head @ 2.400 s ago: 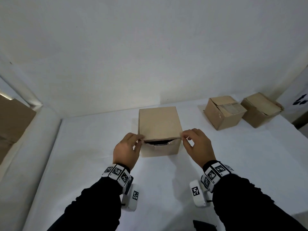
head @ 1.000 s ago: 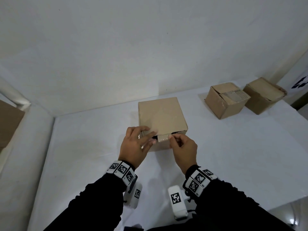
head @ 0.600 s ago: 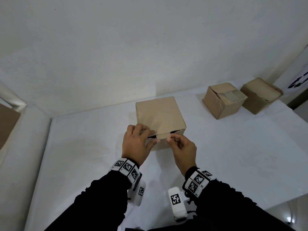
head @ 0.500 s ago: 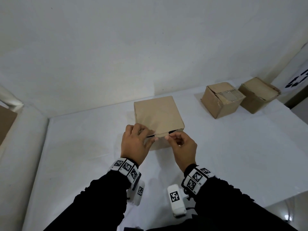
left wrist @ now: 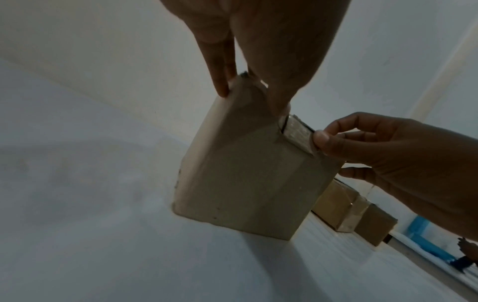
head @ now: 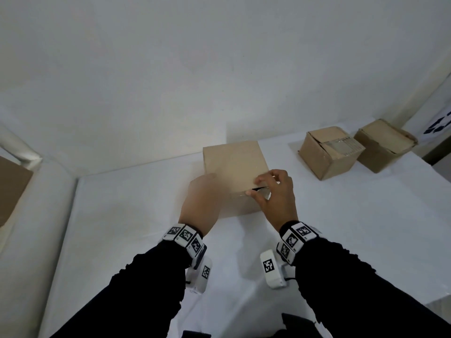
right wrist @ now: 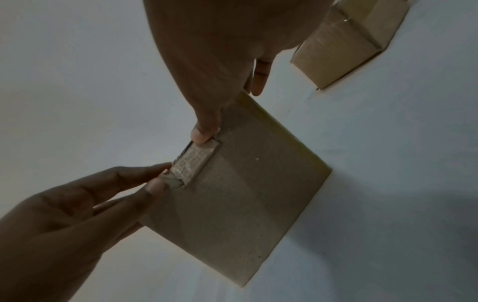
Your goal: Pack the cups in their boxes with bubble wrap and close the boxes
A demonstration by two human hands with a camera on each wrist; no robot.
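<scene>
A brown cardboard box point(head: 234, 164) stands on the white table, its lid folded down and a thin dark gap left at the front right. No cup or bubble wrap shows. My left hand point(head: 212, 184) holds the lid's front left corner, thumb on the front face and fingers on top point(left wrist: 250, 96). My right hand point(head: 258, 189) pinches the taped tuck flap point(left wrist: 294, 132) at the front edge, thumb against the flap point(right wrist: 194, 161) and fingers over the lid. In the right wrist view my left hand point(right wrist: 160, 175) touches the flap's other end.
Two more cardboard boxes point(head: 329, 152) point(head: 383, 145) stand closed at the back right, near the wall. A flat brown cardboard piece point(head: 12, 186) leans at the far left. The white table point(head: 353, 228) ends just right of those boxes.
My right hand moved from the middle of the front edge toward its right end and now reaches over the lid. My left hand slid to the left corner. The gap has narrowed.
</scene>
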